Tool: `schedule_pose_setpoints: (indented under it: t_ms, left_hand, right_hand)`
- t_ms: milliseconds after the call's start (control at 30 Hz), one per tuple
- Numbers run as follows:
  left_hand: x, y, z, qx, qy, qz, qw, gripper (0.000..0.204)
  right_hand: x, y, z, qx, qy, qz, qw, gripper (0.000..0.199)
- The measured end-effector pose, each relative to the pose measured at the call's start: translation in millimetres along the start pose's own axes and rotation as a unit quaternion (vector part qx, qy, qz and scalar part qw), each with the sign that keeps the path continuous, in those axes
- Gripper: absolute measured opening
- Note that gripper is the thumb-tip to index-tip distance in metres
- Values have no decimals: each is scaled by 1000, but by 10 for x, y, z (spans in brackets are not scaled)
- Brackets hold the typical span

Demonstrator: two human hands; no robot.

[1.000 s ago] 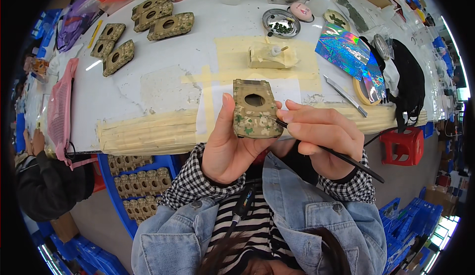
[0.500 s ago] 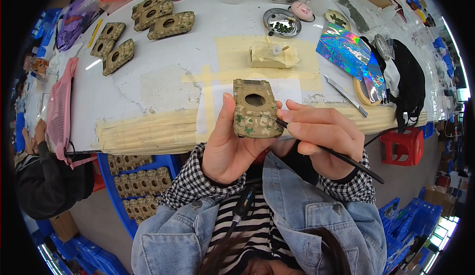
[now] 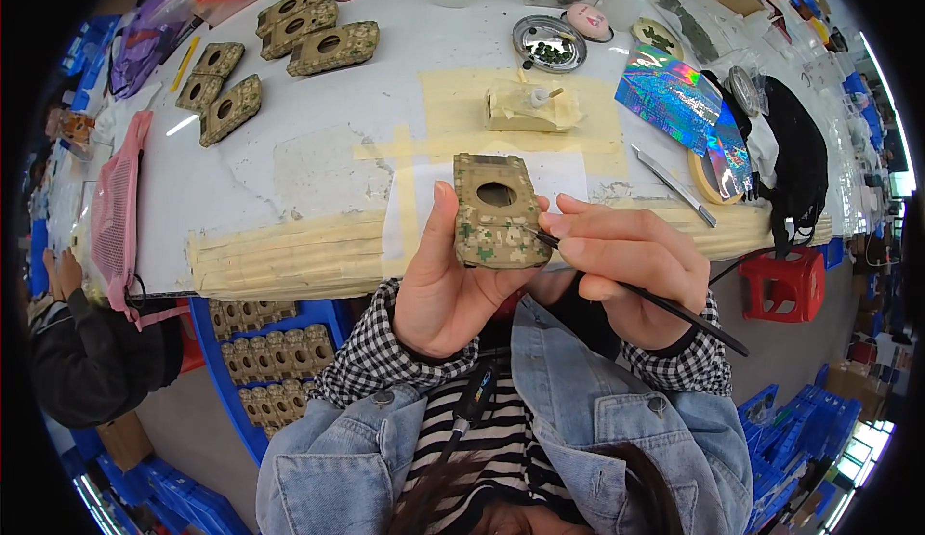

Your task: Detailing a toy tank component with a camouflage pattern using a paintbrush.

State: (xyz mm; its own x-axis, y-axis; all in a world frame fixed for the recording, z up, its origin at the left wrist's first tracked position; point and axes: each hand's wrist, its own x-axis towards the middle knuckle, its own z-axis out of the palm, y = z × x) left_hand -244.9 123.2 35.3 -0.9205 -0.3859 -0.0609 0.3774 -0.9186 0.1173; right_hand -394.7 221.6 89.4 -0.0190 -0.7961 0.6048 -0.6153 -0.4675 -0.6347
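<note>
Held up over the table's near edge is a camouflage-patterned model tank hull [image 3: 498, 232] with a round hole in its top. My left hand [image 3: 445, 289] grips it from the left and below, fingers closed around it. In my right hand [image 3: 636, 263] a slim black-handled tool, looking like a fine paintbrush [image 3: 682, 314], is pinched between thumb and fingers. Its tip touches or nearly touches the hull's right side, near the lower end; the exact contact is too small to tell. Just beyond stands a tape-covered block [image 3: 533, 107] with a small stick on it.
More camouflage hulls [image 3: 333, 49] stand at the back left, and several fill a blue tray [image 3: 231, 381] below the table. A metal dish [image 3: 549, 44] holds small dark green pieces. Tweezers [image 3: 674, 186] lie right. A pink mesh bag [image 3: 118, 208] hangs left, near a co-worker's hands [image 3: 66, 273].
My hands, the hull and the brush show almost no movement. At the far left, the co-worker's hands and arm have shifted slightly.
</note>
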Motion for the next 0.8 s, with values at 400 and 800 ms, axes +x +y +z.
schedule_pose_setpoints:
  t_ms: [400, 800]
  left_hand:
    - [5, 5, 6, -13, -3, -6, 1000, 59]
    - [10, 44, -130, -90, -28, -50, 994, 65]
  right_hand:
    - [-10, 5, -1, 11, 2, 5, 1000, 26]
    - [-158, 91, 12, 82, 128, 65, 986, 26]
